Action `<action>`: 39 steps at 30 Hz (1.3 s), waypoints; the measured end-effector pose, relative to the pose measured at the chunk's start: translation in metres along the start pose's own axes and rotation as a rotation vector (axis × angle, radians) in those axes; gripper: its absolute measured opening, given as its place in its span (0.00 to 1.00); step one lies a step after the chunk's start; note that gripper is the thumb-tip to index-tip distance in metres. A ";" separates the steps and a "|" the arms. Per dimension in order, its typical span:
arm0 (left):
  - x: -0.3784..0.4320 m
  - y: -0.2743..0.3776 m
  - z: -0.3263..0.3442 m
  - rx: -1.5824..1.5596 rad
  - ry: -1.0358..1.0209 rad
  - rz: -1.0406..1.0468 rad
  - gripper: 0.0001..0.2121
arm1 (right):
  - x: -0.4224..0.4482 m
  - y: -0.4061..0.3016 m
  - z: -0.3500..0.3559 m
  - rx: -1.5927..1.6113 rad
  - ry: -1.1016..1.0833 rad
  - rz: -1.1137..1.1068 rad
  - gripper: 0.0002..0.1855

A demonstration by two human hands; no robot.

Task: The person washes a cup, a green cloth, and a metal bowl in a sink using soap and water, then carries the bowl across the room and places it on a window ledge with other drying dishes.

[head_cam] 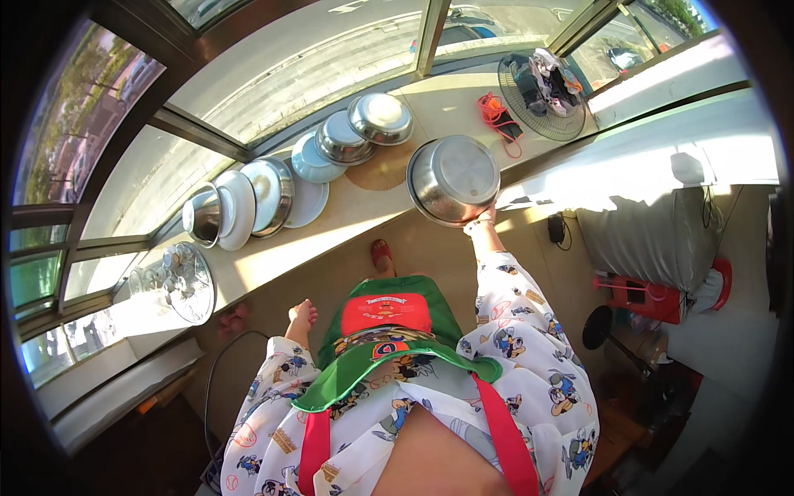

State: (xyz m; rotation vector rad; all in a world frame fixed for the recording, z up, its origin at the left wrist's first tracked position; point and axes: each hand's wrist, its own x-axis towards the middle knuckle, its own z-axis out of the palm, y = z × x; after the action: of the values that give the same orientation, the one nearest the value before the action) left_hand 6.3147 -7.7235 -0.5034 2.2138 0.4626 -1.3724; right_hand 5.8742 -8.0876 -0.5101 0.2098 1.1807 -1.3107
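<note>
My right hand [485, 218] grips the rim of a steel pot [465, 177], which is tilted with its base facing up. The pot is over the front edge of the window ledge [260, 266]. My left hand [303, 315] hangs at my side with nothing in it, fingers loosely curved. Along the ledge, upside-down vessels lean in a row: a small steel bowl [201, 215], a white dish [236, 209], a steel basin [268, 193], a white plate [311, 201], a pale bowl [313, 160] and two more steel basins [340, 137] [380, 116].
A round tray [201, 294] of glassware stands at the ledge's left end. To the right lie an orange cord [491, 110] and a wire fan grille [552, 127] bearing cloth items. A grey-covered object [645, 232] and a red box [645, 299] stand at right. Windows line the ledge.
</note>
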 end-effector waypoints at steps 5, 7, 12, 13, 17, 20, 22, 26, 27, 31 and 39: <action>-0.065 0.063 0.060 0.330 -0.181 0.324 0.12 | 0.048 -0.012 0.055 -0.022 0.086 0.118 0.37; -0.072 0.077 0.082 0.331 -0.181 0.339 0.12 | 0.067 -0.020 0.077 -0.090 0.163 0.174 0.37; -0.103 0.066 0.118 0.134 -0.093 0.345 0.11 | 0.085 -0.034 0.153 -0.184 0.262 0.224 0.35; -0.111 0.058 0.123 0.127 -0.084 0.336 0.11 | 0.098 -0.036 0.157 -0.186 0.254 0.222 0.35; -0.130 0.015 0.139 0.207 -0.058 0.178 0.11 | 0.139 -0.029 0.170 -0.135 0.197 0.215 0.33; -0.142 -0.013 0.151 0.210 -0.023 0.123 0.11 | 0.157 -0.024 0.179 -0.112 0.154 0.216 0.32; -0.157 -0.022 0.168 0.185 -0.004 0.103 0.11 | 0.164 -0.024 0.189 -0.108 0.109 0.213 0.31; -0.175 -0.018 0.188 0.152 0.010 0.093 0.10 | 0.172 -0.020 0.197 -0.077 0.030 0.213 0.30; -0.178 -0.015 0.190 0.132 0.008 0.099 0.10 | 0.172 -0.020 0.195 -0.066 0.011 0.208 0.30; -0.180 0.002 0.199 0.087 0.014 0.149 0.11 | 0.172 -0.022 0.189 -0.105 0.008 0.226 0.29; -0.183 0.005 0.214 -0.063 0.004 0.169 0.11 | 0.166 -0.037 0.181 -0.283 -0.001 0.293 0.28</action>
State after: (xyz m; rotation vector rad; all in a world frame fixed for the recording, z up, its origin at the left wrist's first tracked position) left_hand 6.0801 -7.8545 -0.4178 2.1513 0.3083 -1.2488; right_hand 5.9121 -8.3317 -0.5359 0.1686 1.2669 -0.8782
